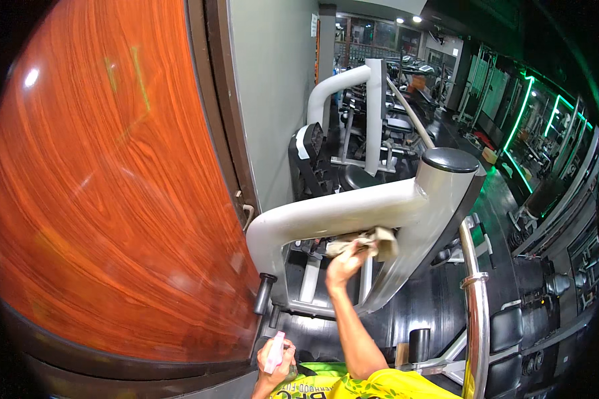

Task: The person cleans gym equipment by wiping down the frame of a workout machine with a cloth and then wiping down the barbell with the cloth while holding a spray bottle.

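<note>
My right hand point(348, 265) grips a crumpled beige cloth point(363, 243), which is partly blurred and lies against the underside of a thick white tubular frame point(339, 212) of a gym machine. Low in the picture, close to my body, my left hand point(275, 360) holds a spray bottle by its neck; the pink and white trigger head point(275, 352) shows above my fingers, while most of the bottle is hidden. A black round cap point(450, 160) tops the frame's upright post.
A glossy wood-grain panel point(115, 199) fills the left side. A black peg point(265, 294) juts out beside the frame. At the right stands a chrome bar point(476, 319). Further gym machines, a black padded seat point(357, 177) and green light strips point(519, 117) lie beyond.
</note>
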Tool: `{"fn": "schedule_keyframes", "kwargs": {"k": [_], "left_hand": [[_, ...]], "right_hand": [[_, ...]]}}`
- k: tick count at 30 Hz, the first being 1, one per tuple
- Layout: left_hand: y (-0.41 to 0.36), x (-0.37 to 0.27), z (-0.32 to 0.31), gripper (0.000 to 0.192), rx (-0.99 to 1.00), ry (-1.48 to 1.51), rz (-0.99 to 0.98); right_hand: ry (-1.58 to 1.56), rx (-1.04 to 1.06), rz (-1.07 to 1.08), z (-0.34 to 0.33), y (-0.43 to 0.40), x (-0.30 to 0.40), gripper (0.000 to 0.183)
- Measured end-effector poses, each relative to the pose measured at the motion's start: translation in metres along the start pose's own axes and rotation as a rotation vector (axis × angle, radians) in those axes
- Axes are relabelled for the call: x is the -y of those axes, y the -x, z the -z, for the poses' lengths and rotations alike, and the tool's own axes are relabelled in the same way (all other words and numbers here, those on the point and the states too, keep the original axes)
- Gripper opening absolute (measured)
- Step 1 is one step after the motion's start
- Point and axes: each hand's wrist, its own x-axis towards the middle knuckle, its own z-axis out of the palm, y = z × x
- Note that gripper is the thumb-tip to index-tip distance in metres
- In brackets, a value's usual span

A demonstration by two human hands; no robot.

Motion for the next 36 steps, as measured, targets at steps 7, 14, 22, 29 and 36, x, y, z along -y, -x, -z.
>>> {"fn": "schedule_keyframes", "kwargs": {"k": [7,14,22,29,36], "left_hand": [[-0.001,-0.001,0.002,0.011,-0.002,-0.027,-0.017],[0.002,0.000,0.008,0.011,-0.069,0.022,0.004],[0.000,-0.001,0.011,0.012,-0.039,-0.009,0.008],[0.004,-0.006,0.011,0.012,-0.065,-0.020,-0.027],[0.030,0.002,0.032,0.012,-0.261,-0.040,-0.006]], "right_hand": [[-0.324,0.430,-0.311,-0.018,0.083,-0.066,0.031],[-0.457,-0.172,-0.313,0.011,-0.036,-0.011,0.036],[-0.218,-0.010,-0.176,-0.017,0.016,-0.021,0.053],[0.374,0.809,-0.331,-0.033,0.092,-0.089,0.035],[0.313,0.983,-0.208,-0.017,0.144,-0.158,0.051]]}}
